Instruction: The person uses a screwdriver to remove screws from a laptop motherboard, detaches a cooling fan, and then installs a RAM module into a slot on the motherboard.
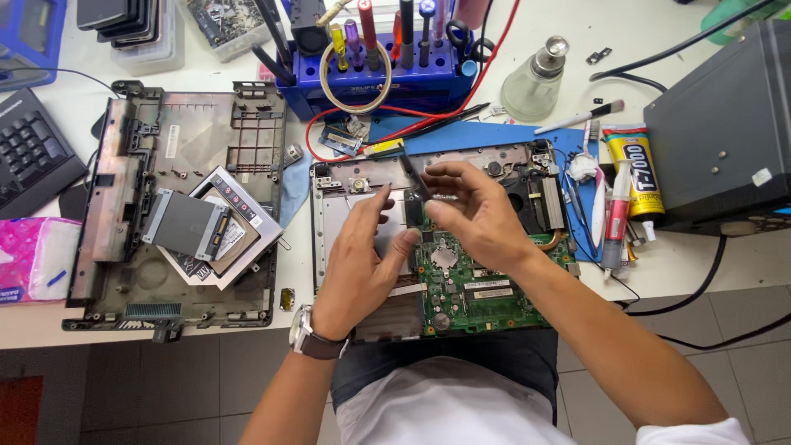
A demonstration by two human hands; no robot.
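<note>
Head view: our right hand (474, 216) pinches black tweezers (414, 175), left hand (362, 264) open on the green motherboard (470, 288); a slip could scratch it.

opened laptop (445, 247) at table's (676, 264) front edge | case shell (177, 206) left (drive (185, 224) on it) | tool rack (379, 70) behind | black box (721, 132) right

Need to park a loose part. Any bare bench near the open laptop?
Bare white bench between the glass bottle and the black box, holding only a brush and a clip. Narrow strip below the glue tubes. Crowded: the tool rack and the removed cover with drives.
</note>
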